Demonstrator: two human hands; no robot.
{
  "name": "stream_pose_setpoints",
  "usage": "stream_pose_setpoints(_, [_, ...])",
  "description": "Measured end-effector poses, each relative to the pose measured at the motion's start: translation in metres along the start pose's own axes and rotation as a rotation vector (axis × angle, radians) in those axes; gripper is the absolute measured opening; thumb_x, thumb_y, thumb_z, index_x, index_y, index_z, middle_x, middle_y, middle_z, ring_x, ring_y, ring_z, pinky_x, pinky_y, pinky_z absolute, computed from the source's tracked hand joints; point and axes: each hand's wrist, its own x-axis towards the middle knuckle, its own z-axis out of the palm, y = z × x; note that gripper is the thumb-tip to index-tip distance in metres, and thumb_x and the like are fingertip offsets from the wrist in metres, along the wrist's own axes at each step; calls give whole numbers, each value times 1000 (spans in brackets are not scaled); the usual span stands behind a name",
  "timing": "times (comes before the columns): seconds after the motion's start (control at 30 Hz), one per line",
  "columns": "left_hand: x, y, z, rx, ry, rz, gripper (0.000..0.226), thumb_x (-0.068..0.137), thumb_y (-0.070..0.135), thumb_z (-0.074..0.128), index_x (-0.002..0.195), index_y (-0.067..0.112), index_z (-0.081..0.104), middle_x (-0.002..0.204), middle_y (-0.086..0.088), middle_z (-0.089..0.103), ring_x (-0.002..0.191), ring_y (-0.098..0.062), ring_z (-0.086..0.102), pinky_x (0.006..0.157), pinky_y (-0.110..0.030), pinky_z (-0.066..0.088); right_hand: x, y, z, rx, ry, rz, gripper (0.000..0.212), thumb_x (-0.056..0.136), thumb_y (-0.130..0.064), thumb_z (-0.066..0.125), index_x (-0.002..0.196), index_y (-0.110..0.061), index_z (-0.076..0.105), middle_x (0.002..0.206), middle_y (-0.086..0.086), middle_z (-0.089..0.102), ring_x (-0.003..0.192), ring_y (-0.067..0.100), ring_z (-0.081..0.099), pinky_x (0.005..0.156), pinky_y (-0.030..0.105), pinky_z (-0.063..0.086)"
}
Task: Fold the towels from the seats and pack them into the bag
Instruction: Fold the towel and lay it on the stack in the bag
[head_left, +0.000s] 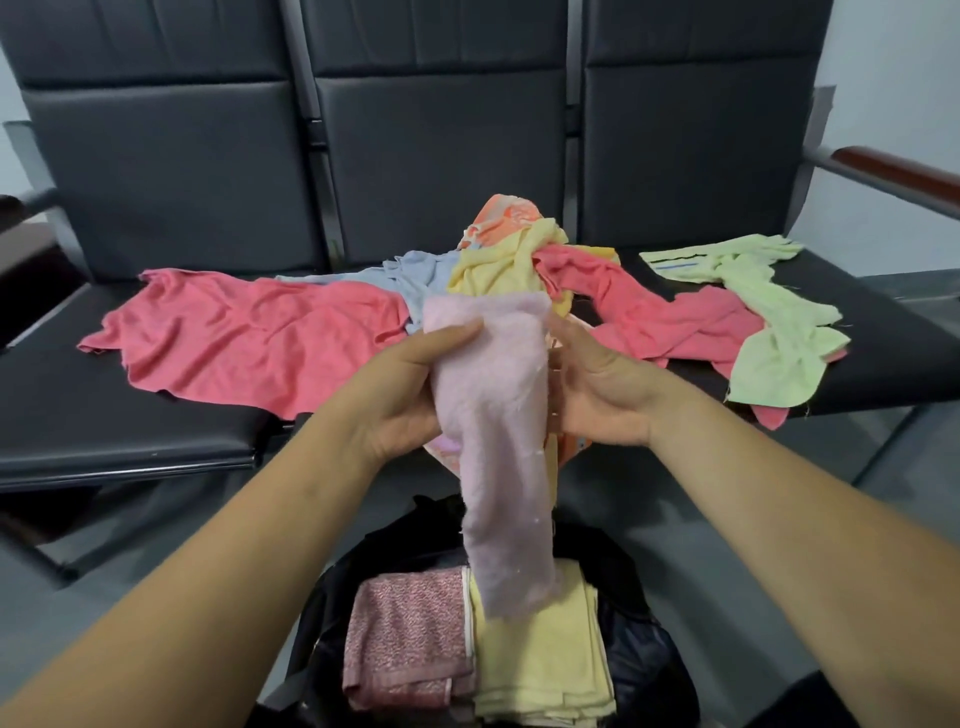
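I had both bare forearms reaching in from the near corners, angled toward each other and meeting in the middle. My left hand (410, 387) sat just left of centre, palm turned right, its fingers curled over the upper edge of the towel (498, 441) and gripping it. My right hand (597, 387) sat at the same height on the right, palm facing left and thumb uppermost. Its fingers were tucked behind the towel, mostly hidden, holding that side. Both wrists were nearly straight, with only the towel between the hands.
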Motion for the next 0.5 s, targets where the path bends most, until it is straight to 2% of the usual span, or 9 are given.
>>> stream_pose_setpoints(0.07, [-4, 6, 1, 0, 16, 12, 38, 90, 15, 60, 123, -4, 65, 120, -20, 69, 107, -29, 71, 92, -42, 58, -9, 1, 11, -134, -60, 33, 58, 93, -34, 59, 138, 1, 53, 129, 18, 66, 118, 27, 66, 89, 42, 59])
stream_pose_setpoints(0.13, [-6, 12, -3, 26, 71, 7, 45, 89, 18, 63, 129, -2, 61, 128, -20, 67, 114, -31, 68, 98, -46, 55, -15, -1, 23, -259, -48, 35, 30, 94, -9, 60, 121, 3, 61, 104, 11, 76, 90, 18, 75, 65, 27, 59])
stream_pose_setpoints(0.17, [-6, 14, -8, 34, 101, 8, 49, 89, 22, 64, 132, -1, 59, 132, -20, 65, 116, -32, 67, 100, -47, 53, -16, -2, 26, -260, -25, 10, 21, 94, -1, 60, 114, 4, 63, 96, 10, 77, 83, 17, 75, 61, 25, 59])
stream_pose_setpoints(0.23, [-8, 13, -15, 32, 85, 22, 63, 88, 41, 63, 136, 1, 56, 137, -19, 62, 120, -32, 65, 100, -47, 54, -17, -5, 36, -183, 15, -105, 25, 90, 2, 64, 114, 9, 64, 102, 18, 76, 90, 22, 75, 72, 30, 62])
stream_pose_setpoints(0.3, [-12, 9, -22, 105, -46, 2, 90, 79, 64, 63, 146, 6, 47, 144, -15, 57, 130, -30, 58, 106, -47, 49, -13, -7, 43, -58, 85, -221, 45, 83, -3, 71, 124, 13, 61, 121, 26, 69, 106, 31, 70, 92, 38, 59])
stream_pose_setpoints(0.33, [-14, 6, -24, 195, -107, -20, 99, 75, 70, 65, 150, 10, 42, 147, -12, 55, 134, -28, 55, 108, -46, 48, -11, -9, 44, 22, 125, -260, 52, 80, -6, 73, 127, 13, 60, 125, 28, 66, 109, 33, 68, 96, 40, 57])
stream_pose_setpoints(0.4, [-18, -1, -27, 368, -160, -49, 96, 76, 63, 74, 149, 9, 43, 142, -11, 59, 130, -27, 57, 103, -40, 51, -9, -13, 45, 144, 200, -302, 57, 78, -9, 76, 129, 11, 60, 127, 28, 65, 111, 32, 68, 98, 42, 56])
stream_pose_setpoints(0.47, [-20, -8, -24, 451, -185, -60, 78, 77, 37, 85, 140, 2, 52, 137, -18, 62, 127, -32, 60, 104, -41, 51, -9, -16, 42, 202, 266, -287, 54, 79, -12, 80, 126, 7, 64, 124, 25, 68, 111, 33, 70, 98, 46, 55])
stream_pose_setpoints(0.5, [-20, -11, -23, 456, -170, -60, 64, 81, 23, 82, 135, 0, 57, 135, -21, 62, 126, -33, 60, 107, -43, 49, -9, -18, 40, 207, 296, -280, 50, 80, -12, 80, 123, 5, 66, 121, 24, 70, 109, 33, 71, 98, 47, 56])
